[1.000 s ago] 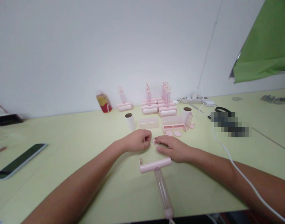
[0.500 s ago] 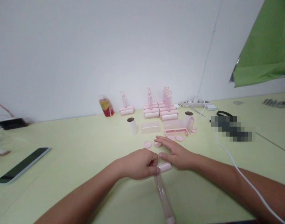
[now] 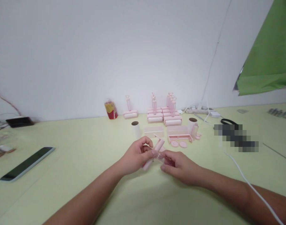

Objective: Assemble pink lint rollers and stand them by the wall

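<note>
My left hand (image 3: 135,156) is closed around the pink head of a lint roller frame (image 3: 154,150), lifted off the yellow-green table (image 3: 75,162) and tilted. My right hand (image 3: 178,165) is closed on the frame's clear handle end just right of it. Both hands meet near the table's middle. Just beyond them lie loose pink parts: round caps (image 3: 178,144), an open pink case (image 3: 179,136), a clear cover (image 3: 154,131) and a white paper roll core (image 3: 135,129).
Finished pink lint rollers (image 3: 163,114) stand in rows by the wall, beside a red-and-yellow bottle (image 3: 111,109). A phone (image 3: 28,164) lies at left. A white cable (image 3: 246,178) runs along my right arm; a power strip (image 3: 199,110) and scissors (image 3: 228,122) lie at back right.
The roller frame lay flat on the table; my left hand came back from the caps, gripped its head, and both hands lifted it up and tilted it.
</note>
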Demonstrator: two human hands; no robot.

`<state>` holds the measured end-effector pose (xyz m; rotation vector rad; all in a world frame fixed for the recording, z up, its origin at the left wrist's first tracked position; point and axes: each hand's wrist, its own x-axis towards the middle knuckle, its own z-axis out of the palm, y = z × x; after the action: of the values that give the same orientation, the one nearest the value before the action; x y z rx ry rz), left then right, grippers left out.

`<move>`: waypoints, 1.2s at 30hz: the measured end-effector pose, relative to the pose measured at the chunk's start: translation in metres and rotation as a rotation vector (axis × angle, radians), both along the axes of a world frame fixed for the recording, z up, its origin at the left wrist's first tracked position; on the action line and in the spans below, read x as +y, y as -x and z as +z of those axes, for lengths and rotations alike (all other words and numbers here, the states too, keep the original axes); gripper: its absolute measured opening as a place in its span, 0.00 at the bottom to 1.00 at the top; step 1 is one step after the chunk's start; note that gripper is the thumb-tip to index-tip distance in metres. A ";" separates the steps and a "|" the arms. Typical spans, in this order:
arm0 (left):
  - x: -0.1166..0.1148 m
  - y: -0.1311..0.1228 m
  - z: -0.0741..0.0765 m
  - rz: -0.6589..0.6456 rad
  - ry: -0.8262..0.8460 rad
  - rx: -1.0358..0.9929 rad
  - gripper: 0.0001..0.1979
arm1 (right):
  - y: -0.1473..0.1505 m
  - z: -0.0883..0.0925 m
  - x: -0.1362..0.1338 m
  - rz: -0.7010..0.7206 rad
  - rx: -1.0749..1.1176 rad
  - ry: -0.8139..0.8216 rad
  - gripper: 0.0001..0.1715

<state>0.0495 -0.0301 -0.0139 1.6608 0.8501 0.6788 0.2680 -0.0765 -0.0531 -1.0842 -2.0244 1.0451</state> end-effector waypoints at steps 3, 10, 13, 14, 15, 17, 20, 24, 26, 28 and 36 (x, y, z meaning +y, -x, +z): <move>-0.003 0.003 0.006 -0.036 0.166 -0.126 0.18 | -0.003 0.004 0.000 0.067 -0.036 -0.107 0.07; -0.005 0.009 0.007 -0.301 0.382 -0.089 0.21 | -0.007 0.001 0.003 0.094 -0.059 -0.208 0.07; -0.007 0.007 0.001 -0.346 0.370 -0.150 0.21 | -0.007 0.001 0.003 0.102 -0.096 -0.180 0.09; -0.007 0.007 -0.001 -0.367 0.374 -0.174 0.21 | -0.007 0.002 0.003 0.121 -0.109 -0.157 0.09; -0.007 0.006 -0.003 -0.390 0.383 -0.191 0.21 | -0.007 0.002 0.003 0.146 -0.122 -0.134 0.10; -0.008 0.006 -0.006 -0.447 0.415 -0.205 0.22 | -0.007 0.002 0.003 0.200 -0.135 -0.111 0.10; -0.010 0.005 -0.010 -0.513 0.448 -0.221 0.22 | -0.007 0.001 0.004 0.262 -0.132 -0.110 0.11; -0.012 0.000 -0.014 -0.474 0.446 -0.302 0.22 | -0.008 0.001 0.005 0.223 -0.138 -0.096 0.14; -0.014 -0.004 -0.013 -0.418 0.428 -0.330 0.22 | -0.008 0.003 0.006 0.183 -0.157 -0.096 0.14; -0.017 -0.007 -0.011 -0.363 0.399 -0.334 0.21 | -0.008 0.005 0.006 0.158 -0.179 -0.108 0.13; -0.023 -0.009 -0.010 -0.290 0.418 -0.370 0.18 | -0.004 0.015 0.003 0.140 -0.156 -0.192 0.14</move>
<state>0.0581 -0.0527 -0.0239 1.1990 0.4344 0.5381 0.2723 -0.0731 -0.0386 -0.9604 -2.3007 0.8339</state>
